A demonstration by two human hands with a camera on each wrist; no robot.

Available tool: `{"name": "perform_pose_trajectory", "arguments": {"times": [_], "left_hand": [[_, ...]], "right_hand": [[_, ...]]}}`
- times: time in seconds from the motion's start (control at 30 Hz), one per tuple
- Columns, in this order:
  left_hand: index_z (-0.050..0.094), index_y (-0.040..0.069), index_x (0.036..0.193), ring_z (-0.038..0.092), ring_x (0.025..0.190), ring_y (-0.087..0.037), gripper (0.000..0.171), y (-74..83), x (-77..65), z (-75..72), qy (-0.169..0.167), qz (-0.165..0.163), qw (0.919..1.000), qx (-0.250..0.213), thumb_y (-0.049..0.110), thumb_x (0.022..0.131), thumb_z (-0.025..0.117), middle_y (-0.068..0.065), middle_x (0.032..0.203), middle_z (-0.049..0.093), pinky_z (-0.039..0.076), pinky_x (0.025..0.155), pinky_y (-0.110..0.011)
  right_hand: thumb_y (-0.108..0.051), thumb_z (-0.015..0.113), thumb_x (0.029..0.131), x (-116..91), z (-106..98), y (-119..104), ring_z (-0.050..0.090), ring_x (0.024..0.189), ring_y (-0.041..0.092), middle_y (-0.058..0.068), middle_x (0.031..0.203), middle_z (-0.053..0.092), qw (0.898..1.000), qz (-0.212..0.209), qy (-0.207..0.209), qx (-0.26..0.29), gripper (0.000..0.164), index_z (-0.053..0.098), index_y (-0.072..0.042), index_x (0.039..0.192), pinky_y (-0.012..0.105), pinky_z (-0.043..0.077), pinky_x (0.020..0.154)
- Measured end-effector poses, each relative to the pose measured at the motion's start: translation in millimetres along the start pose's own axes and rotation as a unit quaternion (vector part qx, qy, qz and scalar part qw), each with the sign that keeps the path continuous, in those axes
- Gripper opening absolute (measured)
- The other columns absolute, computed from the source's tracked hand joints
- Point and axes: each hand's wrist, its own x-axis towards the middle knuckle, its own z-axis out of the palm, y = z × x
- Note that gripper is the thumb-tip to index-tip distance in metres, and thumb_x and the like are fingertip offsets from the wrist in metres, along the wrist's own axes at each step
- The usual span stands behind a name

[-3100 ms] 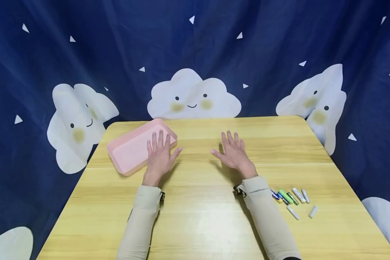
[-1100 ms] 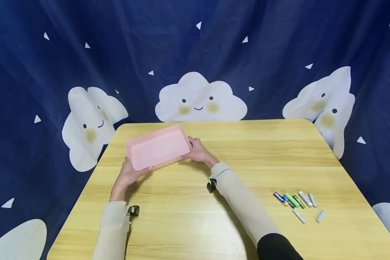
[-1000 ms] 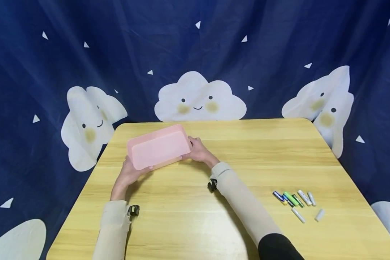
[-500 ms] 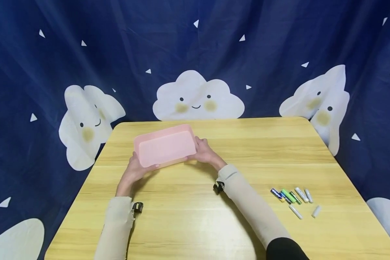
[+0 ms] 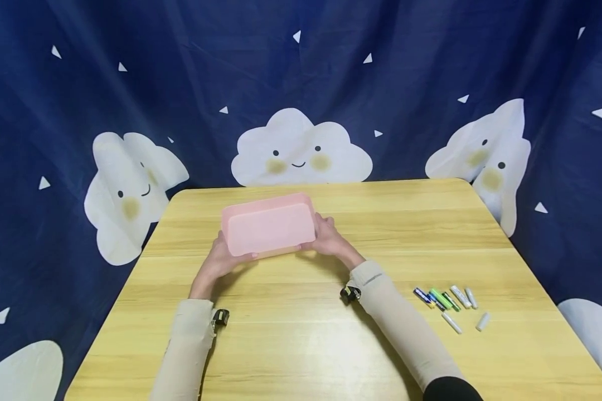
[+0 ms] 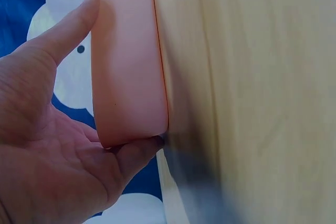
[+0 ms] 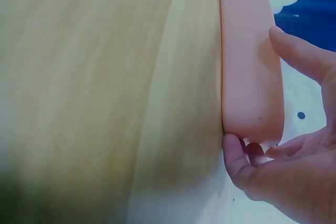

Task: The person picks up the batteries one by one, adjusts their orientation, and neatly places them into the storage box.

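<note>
A shallow pink rectangular tray [image 5: 272, 227] stands at the back of the wooden table, slightly left of the middle, its inside bare. My left hand [image 5: 218, 259] holds its left end. In the left wrist view, the thumb of the left hand [image 6: 58, 129] presses the near wall while the fingers go round the corner. At the opposite end, my right hand [image 5: 329, 238] grips the tray, and the right wrist view shows that right hand [image 7: 289, 161] with its thumb on the near wall and fingers bent at the end. The tray's lower edge runs along the tabletop.
Several small markers or battery-like sticks, among them a green one [image 5: 440, 299], a blue one [image 5: 423, 297] and a white one [image 5: 451, 322], lie on the table [image 5: 301, 345] at the right. Behind it hangs a dark blue curtain [image 5: 200, 67] with clouds.
Both hands were spread and empty at first, the left over the tray. They now hold its ends, and the tray has slid right and turned straighter to the table's back edge.
</note>
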Motion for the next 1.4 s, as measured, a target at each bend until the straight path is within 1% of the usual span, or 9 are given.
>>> {"name": "perform_pose_trajectory", "arguments": {"times": [0.17, 0.33, 0.47, 0.57, 0.83, 0.93, 1.1, 1.3, 1.4], "left_hand": [[0.017, 0.006, 0.162, 0.045, 0.133, -0.043, 0.116, 6.3, 2.6, 6.9, -0.009, 0.002, 0.9999, -0.014, 0.025, 0.076, 0.093, -0.025, 0.146, 0.044, 0.035, 0.118, -0.064], [0.016, 0.004, 0.161, 0.043, 0.136, -0.044, 0.117, 11.6, 5.5, 13.4, -0.021, -0.001, 0.9998, -0.003, 0.027, 0.076, 0.092, -0.026, 0.147, 0.043, 0.034, 0.118, -0.065], [0.016, 0.002, 0.161, 0.044, 0.138, -0.044, 0.117, 14.7, 7.9, 18.4, -0.023, 0.000, 0.9997, 0.003, 0.028, 0.076, 0.092, -0.026, 0.147, 0.044, 0.034, 0.120, -0.064], [0.015, 0.001, 0.161, 0.045, 0.138, -0.044, 0.118, 16.9, 10.0, 22.5, -0.029, 0.010, 0.9995, 0.001, 0.028, 0.076, 0.092, -0.027, 0.147, 0.045, 0.034, 0.120, -0.063], [0.014, 0.001, 0.162, 0.041, 0.139, -0.043, 0.122, 26.5, 13.0, 34.0, -0.038, 0.015, 0.9991, -0.007, 0.029, 0.075, 0.093, -0.025, 0.148, 0.044, 0.032, 0.121, -0.064], [0.015, 0.002, 0.162, 0.042, 0.138, -0.044, 0.121, 31.1, 13.7, 39.1, -0.042, 0.023, 0.9988, -0.011, 0.028, 0.074, 0.094, -0.025, 0.148, 0.044, 0.031, 0.121, -0.065], [0.016, 0.007, 0.163, 0.039, 0.140, -0.044, 0.120, 38.1, 13.5, 45.9, -0.047, 0.026, 0.9986, -0.006, 0.027, 0.073, 0.094, -0.023, 0.150, 0.044, 0.031, 0.120, -0.068], [0.016, 0.007, 0.162, 0.040, 0.138, -0.043, 0.119, 44.4, 15.4, 54.7, -0.049, 0.033, 0.9982, -0.001, 0.026, 0.074, 0.094, -0.023, 0.150, 0.044, 0.033, 0.118, -0.068], [0.014, 0.006, 0.163, 0.041, 0.138, -0.043, 0.121, 48.7, 16.3, 60.0, -0.051, 0.027, 0.9983, 0.001, 0.027, 0.074, 0.094, -0.024, 0.150, 0.043, 0.034, 0.117, -0.068]], "right_hand": [[-0.016, 0.093, 0.071, -7.2, -6.3, 4.7, 0.035, 0.120, 0.033, 0.018, 0.134, 0.056, 1.000, 0.008, 0.008, 0.001, 0.095, 0.044, -0.006, 0.151, 0.062, 0.040, 0.109], [-0.014, 0.092, 0.071, -14.4, -12.7, 9.5, 0.036, 0.120, 0.033, 0.019, 0.136, 0.056, 1.000, 0.015, 0.016, 0.005, 0.095, 0.043, -0.007, 0.152, 0.061, 0.039, 0.109], [-0.014, 0.092, 0.071, -19.8, -17.5, 12.0, 0.035, 0.120, 0.035, 0.019, 0.137, 0.058, 1.000, 0.005, 0.021, -0.011, 0.094, 0.044, -0.007, 0.152, 0.060, 0.039, 0.107], [-0.014, 0.092, 0.072, -24.8, -21.7, 13.0, 0.035, 0.120, 0.035, 0.019, 0.138, 0.058, 1.000, 0.004, 0.026, -0.016, 0.093, 0.044, -0.007, 0.152, 0.061, 0.038, 0.108], [-0.017, 0.092, 0.073, -35.5, -33.1, 20.7, 0.033, 0.122, 0.034, 0.018, 0.137, 0.057, 0.999, 0.033, 0.033, -0.005, 0.093, 0.043, -0.007, 0.151, 0.062, 0.038, 0.109], [-0.019, 0.092, 0.073, -39.9, -37.0, 24.6, 0.034, 0.123, 0.035, 0.019, 0.138, 0.057, 0.999, 0.032, 0.037, -0.016, 0.094, 0.042, -0.007, 0.152, 0.062, 0.038, 0.108], [-0.018, 0.092, 0.074, -48.8, -42.6, 28.5, 0.033, 0.122, 0.037, 0.022, 0.140, 0.055, 0.999, 0.030, 0.037, -0.015, 0.097, 0.039, -0.004, 0.154, 0.063, 0.039, 0.107], [-0.022, 0.091, 0.075, -56.6, -50.3, 33.1, 0.033, 0.128, 0.037, 0.022, 0.142, 0.052, 0.998, 0.054, 0.039, -0.014, 0.099, 0.037, -0.006, 0.156, 0.065, 0.039, 0.110], [-0.023, 0.091, 0.074, -59.5, -55.8, 35.9, 0.033, 0.128, 0.039, 0.024, 0.141, 0.050, 0.997, 0.063, 0.039, -0.012, 0.100, 0.037, -0.005, 0.157, 0.067, 0.038, 0.110]]}}
